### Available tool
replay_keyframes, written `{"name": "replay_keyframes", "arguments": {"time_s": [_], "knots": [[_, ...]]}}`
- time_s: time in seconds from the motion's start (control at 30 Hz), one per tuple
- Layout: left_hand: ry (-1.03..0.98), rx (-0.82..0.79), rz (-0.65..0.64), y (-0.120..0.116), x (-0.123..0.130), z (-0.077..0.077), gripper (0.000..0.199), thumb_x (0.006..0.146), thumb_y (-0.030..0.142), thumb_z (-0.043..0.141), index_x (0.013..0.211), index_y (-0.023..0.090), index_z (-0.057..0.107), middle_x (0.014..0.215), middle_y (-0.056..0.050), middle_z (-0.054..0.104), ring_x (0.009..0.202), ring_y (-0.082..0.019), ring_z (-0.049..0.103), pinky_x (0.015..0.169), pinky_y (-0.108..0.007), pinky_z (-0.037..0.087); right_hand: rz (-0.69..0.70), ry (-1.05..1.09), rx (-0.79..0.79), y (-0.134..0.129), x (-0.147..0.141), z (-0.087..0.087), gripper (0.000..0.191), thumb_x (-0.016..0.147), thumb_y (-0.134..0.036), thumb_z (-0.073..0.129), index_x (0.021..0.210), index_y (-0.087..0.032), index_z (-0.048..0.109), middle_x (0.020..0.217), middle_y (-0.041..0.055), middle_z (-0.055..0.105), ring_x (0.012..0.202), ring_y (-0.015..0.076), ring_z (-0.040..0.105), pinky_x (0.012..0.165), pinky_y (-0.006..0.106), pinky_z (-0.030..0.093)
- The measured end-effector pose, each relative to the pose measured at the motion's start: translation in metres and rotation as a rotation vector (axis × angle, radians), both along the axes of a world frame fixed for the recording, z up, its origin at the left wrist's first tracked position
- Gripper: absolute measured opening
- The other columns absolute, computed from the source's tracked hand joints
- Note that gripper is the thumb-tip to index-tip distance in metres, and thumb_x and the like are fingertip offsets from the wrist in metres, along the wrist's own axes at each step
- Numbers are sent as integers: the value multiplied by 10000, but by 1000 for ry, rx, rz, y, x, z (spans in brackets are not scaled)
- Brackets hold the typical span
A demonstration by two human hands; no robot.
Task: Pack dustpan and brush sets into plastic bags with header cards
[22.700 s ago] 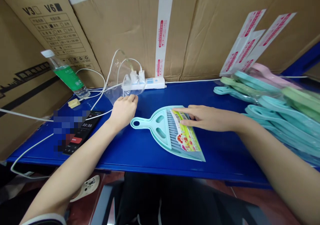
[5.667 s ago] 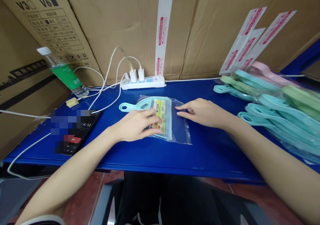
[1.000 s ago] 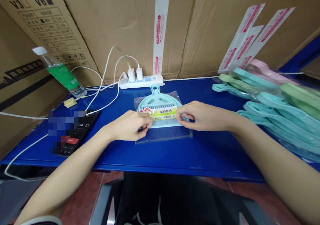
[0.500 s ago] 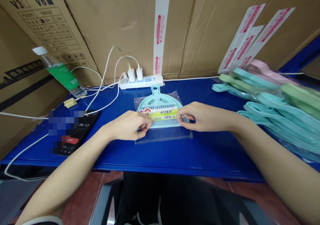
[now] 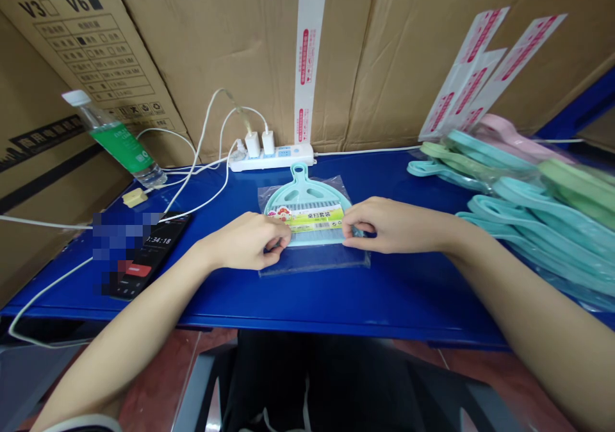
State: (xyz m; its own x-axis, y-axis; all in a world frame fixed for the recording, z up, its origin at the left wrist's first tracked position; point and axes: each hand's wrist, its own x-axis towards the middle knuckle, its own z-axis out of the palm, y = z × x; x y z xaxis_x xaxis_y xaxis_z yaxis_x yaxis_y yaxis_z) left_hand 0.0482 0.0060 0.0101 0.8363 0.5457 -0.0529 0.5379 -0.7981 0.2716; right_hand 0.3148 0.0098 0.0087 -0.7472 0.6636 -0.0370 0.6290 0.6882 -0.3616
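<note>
A light turquoise dustpan (image 5: 312,190) lies flat on the blue table, its looped handle pointing away from me. A clear plastic bag (image 5: 312,266) surrounds it, and a yellow-green label card (image 5: 307,218) with printed characters and red mushrooms lies across its middle. Grey brush bristles show above and below the card. My left hand (image 5: 254,240) is closed at the left edge of the bagged set, fingers curled and thumb below. My right hand (image 5: 377,224) pinches at the right edge, beside the card's end. The fingertips partly hide what they grip.
Several bagged dustpans (image 5: 542,207) in turquoise, green and pink are heaped at the right. A white power strip (image 5: 273,157) with chargers and cables stands behind. At the left are a phone (image 5: 154,252) and a leaning water bottle (image 5: 120,143). Cardboard (image 5: 230,47) walls the back.
My right hand has shifted very slightly right, and the label card's print now looks sharper. My left hand and the dustpan stay nearly in place.
</note>
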Motion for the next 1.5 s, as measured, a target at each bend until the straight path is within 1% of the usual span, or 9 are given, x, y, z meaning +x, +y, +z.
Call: {"name": "replay_keyframes", "arguments": {"time_s": [0.1,0.27,0.4,0.63,0.77,0.83,0.93,1.03,1.5], "knots": [[6,8,7,0,0,0,86,726,114,497,702,193,520,663,45,552,556,-93,472,562,-223,323,-34,-14,11,0,-2,0,281,860,-370,491,664,-203,600,551,-37,461,513,122,414,587,281,310],[5,12,6,0,1,1,83,723,121,486,693,194,511,652,43,543,544,-96,461,549,-222,317,-50,-39,30,0,-3,-2,244,835,-348,521,641,-207,564,575,-25,500,530,124,427,585,278,302],[5,10,7,-1,1,1,74,721,127,486,695,194,506,655,44,544,543,-94,460,547,-225,312,-55,-27,41,0,-2,-1,226,822,-352,537,642,-216,538,562,-34,472,522,125,420,574,274,296],[7,18,8,-1,2,1,79,719,126,487,684,195,502,645,42,540,537,-95,451,545,-226,312,-90,2,25,0,-4,-1,314,847,-401,500,608,-236,382,520,-55,391,481,119,353,555,273,273],[3,23,4,-1,1,1,79,720,128,481,686,196,503,644,41,543,533,-95,452,543,-223,313,-95,-5,-13,-1,-4,-1,323,878,-432,446,625,-240,384,514,-57,386,483,125,355,559,278,275],[5,25,6,-1,1,1,78,719,128,481,687,196,500,644,42,540,535,-95,450,544,-223,313,-101,-25,-10,-1,-5,-1,302,887,-401,428,634,-239,393,510,-57,391,480,126,353,559,277,272],[3,27,9,-1,1,0,79,719,123,482,689,195,497,645,43,539,538,-94,451,547,-225,313,-114,-64,24,-1,-5,-1,235,853,-347,487,653,-235,435,518,-57,406,483,127,362,562,274,268],[5,27,8,-1,2,1,83,722,122,479,687,196,493,646,42,542,536,-95,448,545,-228,313,-122,-74,39,-1,-5,-1,205,838,-343,526,673,-233,472,529,-53,423,494,131,382,562,274,271],[26,10,2,-3,1,1,102,705,110,477,691,204,438,645,53,524,533,-93,429,541,-232,300,-99,-24,32,0,-3,-3,158,854,-325,542,733,-224,533,523,-60,432,505,131,419,566,269,288]]}}
